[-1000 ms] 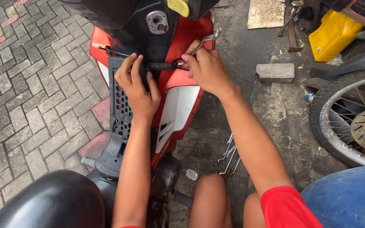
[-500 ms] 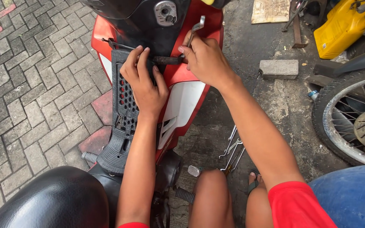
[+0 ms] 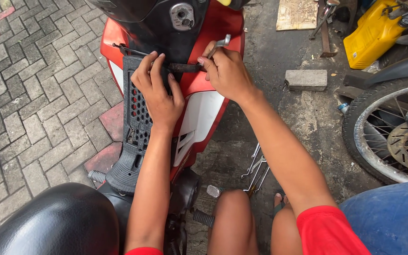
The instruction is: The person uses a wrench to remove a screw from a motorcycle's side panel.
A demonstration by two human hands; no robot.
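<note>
Both hands sit at 12 o'clock on the scooter panel; your right hand is closed around a metal wrench and the dark bar; bar runs 9-to-3; left hand presses flat, fingers extended, at its 9 end.

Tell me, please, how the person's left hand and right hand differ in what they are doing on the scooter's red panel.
The left hand lies fairly flat on the black perforated footboard, fingertips at a dark rod, while the right hand is curled into a fist. The right hand grips a silver wrench that sticks up past its knuckles; the left hand holds no tool. Both meet at the rod against the red panel.
</note>
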